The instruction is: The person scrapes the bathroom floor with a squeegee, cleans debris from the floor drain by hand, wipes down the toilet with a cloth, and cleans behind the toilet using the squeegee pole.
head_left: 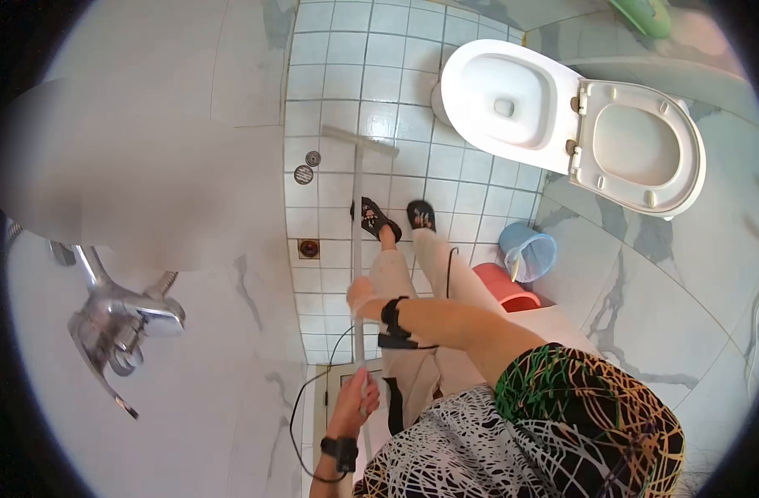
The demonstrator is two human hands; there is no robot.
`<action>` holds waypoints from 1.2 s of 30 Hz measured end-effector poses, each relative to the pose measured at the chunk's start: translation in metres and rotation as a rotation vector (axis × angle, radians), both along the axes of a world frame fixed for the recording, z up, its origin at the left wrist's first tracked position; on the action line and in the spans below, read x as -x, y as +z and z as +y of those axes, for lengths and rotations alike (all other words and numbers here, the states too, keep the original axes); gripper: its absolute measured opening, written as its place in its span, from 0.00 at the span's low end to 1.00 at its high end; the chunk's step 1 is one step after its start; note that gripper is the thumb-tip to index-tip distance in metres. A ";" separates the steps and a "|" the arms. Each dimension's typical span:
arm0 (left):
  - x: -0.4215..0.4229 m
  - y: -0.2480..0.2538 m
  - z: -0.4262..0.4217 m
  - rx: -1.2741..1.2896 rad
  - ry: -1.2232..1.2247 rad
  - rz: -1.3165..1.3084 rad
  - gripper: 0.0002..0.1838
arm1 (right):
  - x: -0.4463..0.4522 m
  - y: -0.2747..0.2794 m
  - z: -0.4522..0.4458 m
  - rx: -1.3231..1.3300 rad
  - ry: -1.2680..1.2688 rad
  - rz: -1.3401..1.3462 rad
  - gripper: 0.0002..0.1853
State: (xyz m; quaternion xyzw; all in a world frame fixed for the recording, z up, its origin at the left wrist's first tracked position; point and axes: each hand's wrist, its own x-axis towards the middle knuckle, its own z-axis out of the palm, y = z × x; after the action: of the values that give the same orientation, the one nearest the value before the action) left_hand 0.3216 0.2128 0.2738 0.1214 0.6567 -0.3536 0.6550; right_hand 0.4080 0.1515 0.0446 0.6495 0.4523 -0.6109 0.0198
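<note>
A long-handled floor squeegee (358, 224) runs nearly straight up the view, its narrow T-shaped head (379, 148) resting on the white tiles. My left hand (355, 403) is wrapped round the handle near its upper end. Further down the same handle, my right hand (361, 296) is closed round it, with that forearm crossing in front of my legs. Both wrists wear black bands, and a thin black cable loops beside the left one. The squeegee head lies ahead of my feet in black slippers (379, 219), to the right of the floor drains (304, 174).
A white toilet (471, 83) with its lid raised stands at the upper right. Beside my legs are a blue bucket (539, 242) and a red bucket (500, 282). A chrome shower tap (114, 311) juts from the left wall. Another drain (310, 248) lies near the left wall.
</note>
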 end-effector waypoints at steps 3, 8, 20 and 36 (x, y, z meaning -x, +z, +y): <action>0.012 0.024 0.000 -0.011 -0.054 0.020 0.17 | 0.053 -0.001 0.003 0.105 -0.076 0.017 0.10; 0.001 0.019 -0.021 -0.006 -0.153 -0.122 0.18 | 0.061 -0.040 -0.043 0.119 -0.204 -0.010 0.07; 0.067 -0.054 -0.080 0.041 -0.174 -0.142 0.15 | 0.043 -0.034 -0.105 0.076 -0.094 -0.247 0.07; 0.078 -0.130 -0.064 -0.226 -0.312 -0.458 0.14 | 0.037 -0.160 -0.088 0.091 -0.203 -0.584 0.07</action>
State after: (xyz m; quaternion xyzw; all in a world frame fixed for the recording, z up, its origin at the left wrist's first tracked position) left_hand 0.2438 0.1487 0.1439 0.3694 0.5005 -0.3381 0.7062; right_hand 0.3707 0.0632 -0.1156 0.8378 0.3324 -0.4170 0.1170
